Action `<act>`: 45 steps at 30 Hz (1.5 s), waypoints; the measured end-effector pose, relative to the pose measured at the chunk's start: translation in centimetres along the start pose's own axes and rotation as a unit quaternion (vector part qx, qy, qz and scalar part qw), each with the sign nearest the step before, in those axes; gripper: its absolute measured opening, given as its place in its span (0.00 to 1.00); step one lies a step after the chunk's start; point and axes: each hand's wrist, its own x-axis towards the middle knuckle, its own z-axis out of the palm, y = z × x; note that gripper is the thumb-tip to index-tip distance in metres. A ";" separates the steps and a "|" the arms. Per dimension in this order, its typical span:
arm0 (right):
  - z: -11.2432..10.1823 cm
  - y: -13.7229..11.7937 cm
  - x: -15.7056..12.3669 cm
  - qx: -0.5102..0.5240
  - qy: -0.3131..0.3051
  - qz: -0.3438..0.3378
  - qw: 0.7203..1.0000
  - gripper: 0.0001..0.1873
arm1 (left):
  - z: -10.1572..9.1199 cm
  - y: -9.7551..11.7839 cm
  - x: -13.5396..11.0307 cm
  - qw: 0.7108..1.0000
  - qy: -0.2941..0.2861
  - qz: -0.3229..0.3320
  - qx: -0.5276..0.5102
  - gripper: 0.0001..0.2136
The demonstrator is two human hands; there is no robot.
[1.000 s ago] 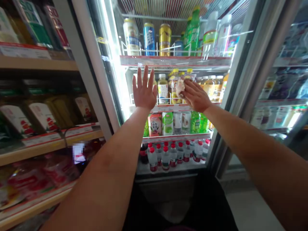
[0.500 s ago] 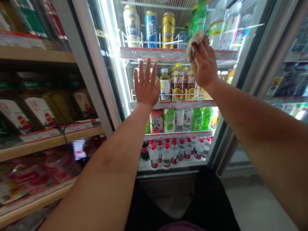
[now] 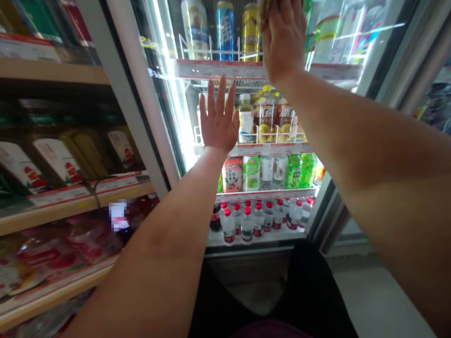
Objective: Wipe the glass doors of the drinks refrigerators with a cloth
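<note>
My left hand [image 3: 220, 126] lies flat with spread fingers against the fridge's glass door [image 3: 192, 162], holding nothing. Higher up and to the right, my right hand [image 3: 286, 44] presses a beige cloth [image 3: 263, 13] to the glass. Only a strip of the cloth shows at the hand's left side; the rest is hidden under the palm or cut off by the top edge. Behind the glass, a gold can [image 3: 251, 33] and a blue can [image 3: 224, 32] stand left of my right hand. A tea bottle [image 3: 245, 119] is just right of my left hand.
Lower shelves hold cartons [image 3: 232, 176] and several red-capped water bottles [image 3: 247, 225]. On the left, wooden shelving [image 3: 52, 70] carries bottles of drink. A metal door frame [image 3: 398, 80] runs along the right, and my knees [image 3: 306, 272] are close to the fridge's base.
My right hand has slid up and a little left over the glass with the cloth. My left hand stays flat at the same spot on the door; the view has shifted slightly.
</note>
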 end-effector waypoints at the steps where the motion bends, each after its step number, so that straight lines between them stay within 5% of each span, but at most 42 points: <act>1: 0.1 -0.1 -0.1 -0.004 0.006 -0.015 1.000 0.29 | 0.1 0.0 0.0 1.000 0.000 -0.002 -0.005 0.29; 4: 0.5 -0.2 -0.8 -0.009 0.025 -0.066 0.997 0.34 | 0.1 -0.1 0.0 1.000 -0.001 -0.004 -0.021 0.30; 15: 1.7 0.1 -7.3 0.057 -0.001 -0.127 0.990 0.28 | 0.6 -0.5 0.0 0.998 -0.005 -0.024 -0.057 0.33; 25: 3.3 1.5 -14.7 0.115 -0.048 -0.190 0.974 0.24 | 1.1 -1.7 -0.6 0.988 0.069 0.026 -0.138 0.37; 32: 3.8 4.8 -20.4 0.115 -0.118 -0.340 0.926 0.23 | 0.6 -1.2 -0.6 0.991 0.076 0.025 -0.104 0.30; 38: 2.4 8.3 -20.9 0.117 -0.153 -0.425 0.884 0.35 | 0.1 -0.6 -0.8 0.990 0.081 0.030 -0.109 0.26; 45: 1.1 11.6 -19.9 0.098 -0.107 -0.353 0.924 0.33 | 0.1 -0.5 -0.8 0.992 0.059 0.013 -0.114 0.27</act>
